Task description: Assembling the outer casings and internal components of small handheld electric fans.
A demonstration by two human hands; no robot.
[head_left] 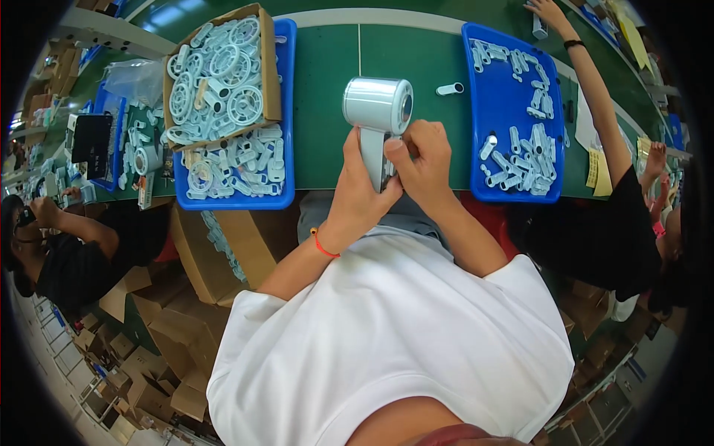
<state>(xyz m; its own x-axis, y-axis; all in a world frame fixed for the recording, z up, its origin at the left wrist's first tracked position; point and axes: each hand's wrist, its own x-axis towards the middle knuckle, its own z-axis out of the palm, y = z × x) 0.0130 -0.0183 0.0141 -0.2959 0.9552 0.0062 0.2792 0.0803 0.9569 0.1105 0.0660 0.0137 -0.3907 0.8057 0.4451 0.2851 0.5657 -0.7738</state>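
In front of me is a white and silver hair-dryer-shaped handheld device (377,104), its shiny cylindrical head up and its handle down. My left hand (348,202) is wrapped round the handle from the left. Along the handle's right side a dark opening shows. My right hand (429,167) is closed against that side, fingers curled and thumb pressed near the top of the handle; whether a small part also lies in its fingers is hidden. To the right of the device, a loose white oblong part (450,89) with a dark end lies on the green table (320,89).
On my left, a cardboard box (271,70) of white rings and parts sits on a blue tray (288,160) holding more pieces. A second blue tray (483,111) on my right holds several small white parts. People sit on both sides; one person's arm (599,111) reaches across the table.
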